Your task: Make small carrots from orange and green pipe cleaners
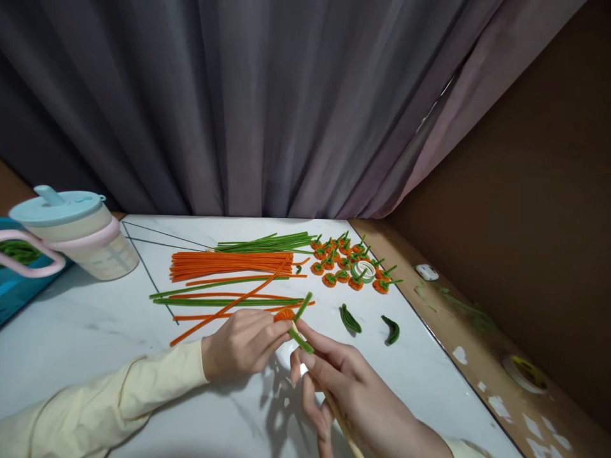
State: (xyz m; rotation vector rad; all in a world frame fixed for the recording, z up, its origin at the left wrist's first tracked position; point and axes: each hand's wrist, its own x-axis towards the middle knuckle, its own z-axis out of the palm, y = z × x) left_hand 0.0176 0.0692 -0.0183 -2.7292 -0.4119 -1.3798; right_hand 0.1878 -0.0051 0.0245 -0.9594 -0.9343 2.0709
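— Flower (285,314), orange and coiled, sits pinched at the fingertips of the left hand (241,345), low over the white table (95,331). See its green stem (302,307)?

— Yes, it sticks up slanting from the coil. And the right hand (344,381)?

— It grips a short green piece (300,338) just below the flower, fingers curled shut around it.

— Behind them?

— Orange stems (229,264) and green stems (267,242) lie in bundles, finished flowers (351,264) cluster beside a tape roll (365,271), two green leaves (351,319) near. A lidded cup (76,232) stands far left.
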